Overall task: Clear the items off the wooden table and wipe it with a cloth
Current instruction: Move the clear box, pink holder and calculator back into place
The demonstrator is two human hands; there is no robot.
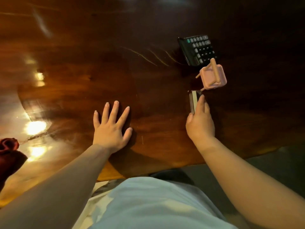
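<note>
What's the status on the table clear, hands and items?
Left hand flat on wooden table, empty. Right hand gripping small flat box. Calculator, pink holder still on table. Red cloth untouched at left.

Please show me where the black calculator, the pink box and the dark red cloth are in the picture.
black calculator point(198, 50): head view, on its keypad.
pink box point(212, 78): head view, on its top face, beside the sticks.
dark red cloth point(8, 152): head view, on its folds at the left edge.

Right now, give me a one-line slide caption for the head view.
Right hand grips a small box beside pink toy chair and calculator; left hand flat on wooden table.
</note>
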